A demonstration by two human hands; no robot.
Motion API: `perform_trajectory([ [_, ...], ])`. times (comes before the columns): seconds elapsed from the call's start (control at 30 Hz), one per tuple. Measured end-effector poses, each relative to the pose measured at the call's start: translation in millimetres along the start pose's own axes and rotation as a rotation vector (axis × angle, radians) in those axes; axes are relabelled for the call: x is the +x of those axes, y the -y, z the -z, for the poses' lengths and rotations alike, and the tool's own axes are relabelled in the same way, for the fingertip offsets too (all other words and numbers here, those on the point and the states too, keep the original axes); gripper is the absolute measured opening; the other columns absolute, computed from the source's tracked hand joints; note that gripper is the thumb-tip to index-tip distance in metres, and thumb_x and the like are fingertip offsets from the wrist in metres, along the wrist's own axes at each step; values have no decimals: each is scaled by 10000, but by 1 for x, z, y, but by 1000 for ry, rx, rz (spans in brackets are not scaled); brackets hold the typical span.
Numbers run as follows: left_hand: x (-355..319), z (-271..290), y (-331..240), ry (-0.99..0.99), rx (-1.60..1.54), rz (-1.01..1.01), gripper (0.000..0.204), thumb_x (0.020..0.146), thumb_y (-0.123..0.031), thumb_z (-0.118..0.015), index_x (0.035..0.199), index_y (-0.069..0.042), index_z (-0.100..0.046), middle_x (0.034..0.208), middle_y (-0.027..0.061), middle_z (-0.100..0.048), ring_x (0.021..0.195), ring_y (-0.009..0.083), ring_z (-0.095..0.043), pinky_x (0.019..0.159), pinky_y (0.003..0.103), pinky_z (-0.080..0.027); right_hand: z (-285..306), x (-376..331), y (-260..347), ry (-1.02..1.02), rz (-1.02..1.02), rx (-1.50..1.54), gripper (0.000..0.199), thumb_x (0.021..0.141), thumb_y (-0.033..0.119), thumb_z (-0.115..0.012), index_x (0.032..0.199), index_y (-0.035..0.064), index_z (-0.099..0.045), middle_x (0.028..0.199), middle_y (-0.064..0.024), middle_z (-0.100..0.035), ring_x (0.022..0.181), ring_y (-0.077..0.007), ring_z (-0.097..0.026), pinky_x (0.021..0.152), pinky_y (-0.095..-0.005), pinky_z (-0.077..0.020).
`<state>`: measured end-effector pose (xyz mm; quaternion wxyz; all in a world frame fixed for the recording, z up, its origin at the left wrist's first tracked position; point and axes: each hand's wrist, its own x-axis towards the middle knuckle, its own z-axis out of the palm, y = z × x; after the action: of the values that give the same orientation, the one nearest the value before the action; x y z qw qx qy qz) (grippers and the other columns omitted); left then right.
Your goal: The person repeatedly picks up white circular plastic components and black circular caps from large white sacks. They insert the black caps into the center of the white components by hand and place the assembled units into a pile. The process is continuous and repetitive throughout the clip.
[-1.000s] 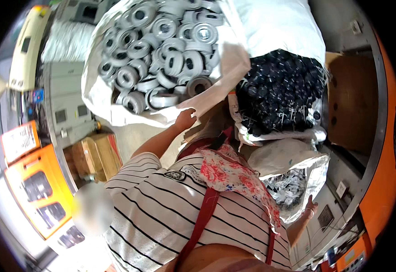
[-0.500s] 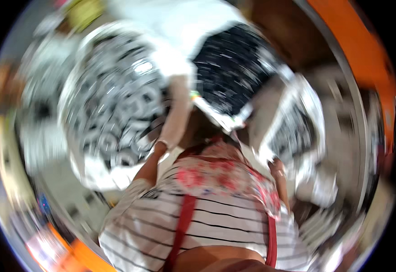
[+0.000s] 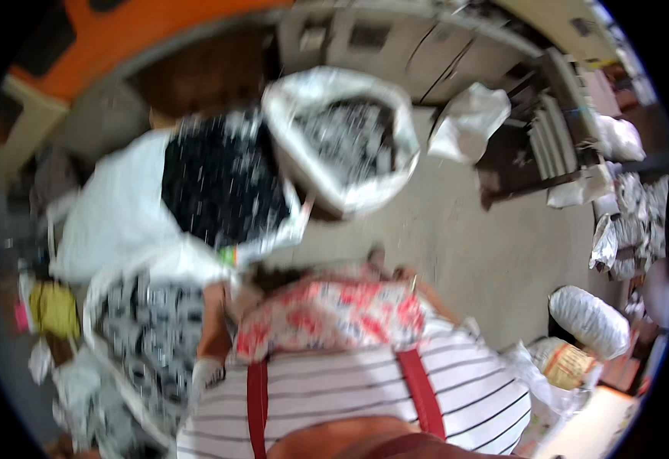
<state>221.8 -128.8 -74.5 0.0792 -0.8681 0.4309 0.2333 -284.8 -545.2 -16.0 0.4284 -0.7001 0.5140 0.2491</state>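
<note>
My left hand [image 3: 223,294] is low beside a white sack [image 3: 96,306] filled with grey parts [image 3: 151,321], some of them ring-shaped. Blur hides its fingers, and whether it touches the sack I cannot tell. In front of my floral apron, my right hand [image 3: 405,275] hangs over the floor, its fingers too smeared to read. Farther off lies a second white sack [image 3: 120,210] with black pieces [image 3: 223,180] showing in its mouth. Beside that stands a third white sack [image 3: 311,172], rolled open around smaller grey pieces [image 3: 346,138].
An orange machine [image 3: 120,38] spans the far left. A crumpled white bag [image 3: 468,122] lies near a dark rack [image 3: 533,164]. To the right are a stuffed white bag [image 3: 588,321] and several wrapped bundles [image 3: 633,222]. A yellow bundle [image 3: 53,308] sits at the left.
My view has swung to the right. The sacks now appear farther left, and floor with bags and a rack has come into sight on the right. Both hands stay low at my front.
</note>
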Motion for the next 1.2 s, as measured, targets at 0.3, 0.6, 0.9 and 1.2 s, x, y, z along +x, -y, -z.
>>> perform_trajectory([
  [0.3, 134, -8, -330, 203, -123, -122, 391, 755, -420, -520, 736, -69, -691, 821, 158, -670, 828, 322, -642, 717, 403, -486, 67, -33, -205, -259, -19, 540, 342, 775, 297, -651, 923, -12, -651, 923, -196, -662, 845, -326, -637, 706, -402, -499],
  [0.6, 171, 146, -646, 115, -179, -478, 520, 806, -495, -495, 677, -23, -671, 701, 168, -643, 711, 328, -635, 702, 411, -498, 1, -191, -496, -632, -841, 1715, 225, 812, 229, -602, 818, 4, -592, 787, -153, -625, 705, -273, -604, 575, -409, -484],
  [0.9, 236, 119, -789, 137, 72, -598, 336, 749, -331, -550, 799, -32, -693, 875, 201, -658, 820, 376, -630, 752, 440, -500, 103, -156, -482, -637, -720, 1524, 233, 847, 246, -546, 820, 16, -573, 726, -119, -593, 645, -237, -576, 542, -379, -472],
  [1.2, 359, 115, -886, 473, 556, -586, 262, 634, -170, -615, 844, -46, -710, 959, 211, -653, 889, 345, -641, 788, 386, -508, 224, -122, -491, -888, -615, 1532, 271, 869, 276, -511, 804, 19, -568, 672, -93, -570, 592, -205, -559, 527, -341, -464],
])
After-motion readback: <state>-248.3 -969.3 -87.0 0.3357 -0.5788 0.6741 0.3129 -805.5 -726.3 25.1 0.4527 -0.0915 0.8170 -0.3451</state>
